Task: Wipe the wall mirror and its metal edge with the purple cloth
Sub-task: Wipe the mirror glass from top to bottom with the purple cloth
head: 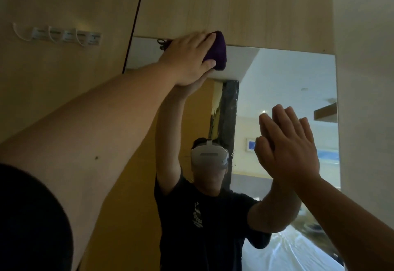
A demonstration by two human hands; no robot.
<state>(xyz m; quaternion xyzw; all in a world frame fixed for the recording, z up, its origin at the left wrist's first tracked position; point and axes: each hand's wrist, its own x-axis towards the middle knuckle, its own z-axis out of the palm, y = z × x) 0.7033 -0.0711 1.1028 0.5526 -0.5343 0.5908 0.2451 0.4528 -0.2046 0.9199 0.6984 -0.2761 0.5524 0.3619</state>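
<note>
Purple cloth (216, 52), bunched into a thick wad, sits pressed against the upper left corner of the wall mirror (283, 83), right where the glass meets the light wooden panel (234, 4) above it. The left hand (187, 57) covers most of the cloth, fingers curled over its top and thumb hooked beneath, gripping it against the mirror's top edge; only the right end of the cloth shows past the fingertips. The left arm reaches up from the near left, a dark sleeve (27, 224) at its shoulder. The right hand (287, 145) is open and flat, fingers together and pointing up, its palm facing the glass on the right side of the mirror; it seems to meet its own reflection, though real contact cannot be told. Reflected in the glass are the person's dark T-shirt, a white headset, both raised arms and a bright room behind. On the wood wall to the far left, a row of small white labels (66, 36) with thin cords hangs well apart from the mirror.
</note>
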